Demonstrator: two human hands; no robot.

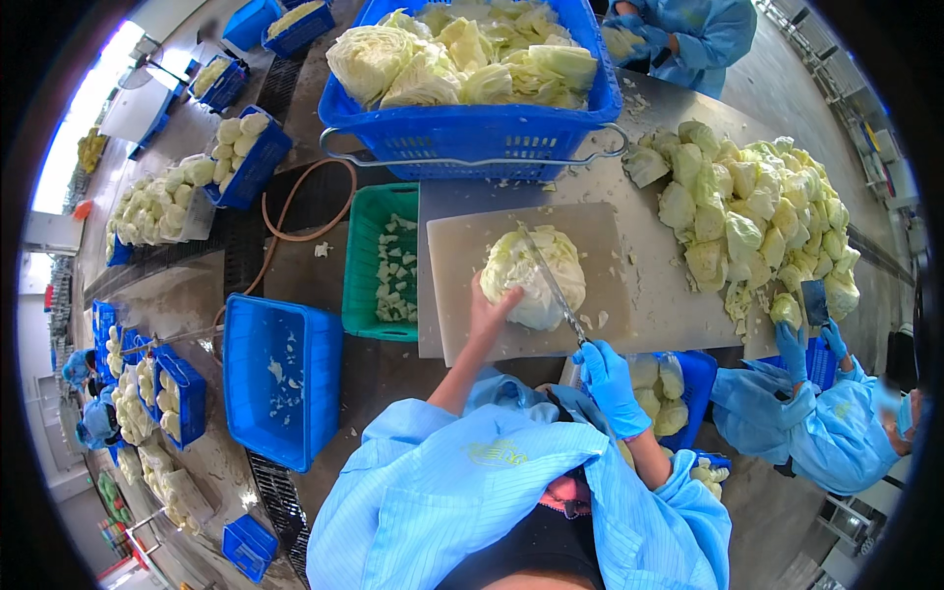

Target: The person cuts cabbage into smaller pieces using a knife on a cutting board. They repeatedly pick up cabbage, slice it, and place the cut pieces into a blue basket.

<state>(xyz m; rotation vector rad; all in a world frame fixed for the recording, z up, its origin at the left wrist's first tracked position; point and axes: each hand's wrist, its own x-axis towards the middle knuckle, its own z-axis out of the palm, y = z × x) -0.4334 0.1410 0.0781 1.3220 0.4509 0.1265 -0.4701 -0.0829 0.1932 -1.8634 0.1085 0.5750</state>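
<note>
A pale green cabbage head [509,258] lies on a white cutting board [457,295] at the edge of a metal table. My left hand [493,310], ungloved, rests against the cabbage's lower left side, thumb on its surface. In my blue-gloved right hand [611,385] is the handle of a knife [549,276]. Its blade lies slantwise across the top of the cabbage; whether it has entered the leaves I cannot tell. Small leaf scraps are scattered on the board to the right.
Beyond the board stands a blue crate [472,129] of cut cabbage. A green bin [380,324] with white pieces and a blue bin [284,383] are at left. Trimmed cabbages [759,199] are heaped at right. Co-workers [826,428] [708,37] stand at the table's right and far sides.
</note>
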